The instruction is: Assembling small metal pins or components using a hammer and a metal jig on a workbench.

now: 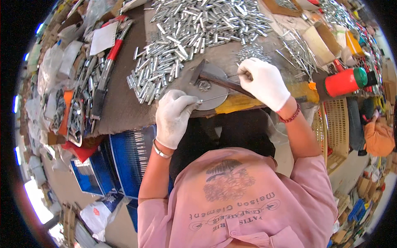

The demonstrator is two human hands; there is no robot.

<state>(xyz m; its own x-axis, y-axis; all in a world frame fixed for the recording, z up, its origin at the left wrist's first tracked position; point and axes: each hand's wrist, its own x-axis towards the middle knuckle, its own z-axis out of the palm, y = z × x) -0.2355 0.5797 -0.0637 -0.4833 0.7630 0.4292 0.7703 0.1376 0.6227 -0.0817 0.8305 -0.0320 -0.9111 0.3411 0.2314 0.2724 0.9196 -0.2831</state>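
Fingers of our gloved left hand (pixel 172 118) pinch a thin metal rod (pixel 216 97) over the grey disc (pixel 216 71), while those of our right hand (pixel 265 82) curl inward beside the hammer (pixel 220 81), though we cannot tell whether they grip anything.

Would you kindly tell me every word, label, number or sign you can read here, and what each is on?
Pink shirt: dark printed words, upside down in this view; wording not copied here.
White paper sheet, upper left: any writing is too small to read.
White bag, lower left: a red mark, too small to make out.
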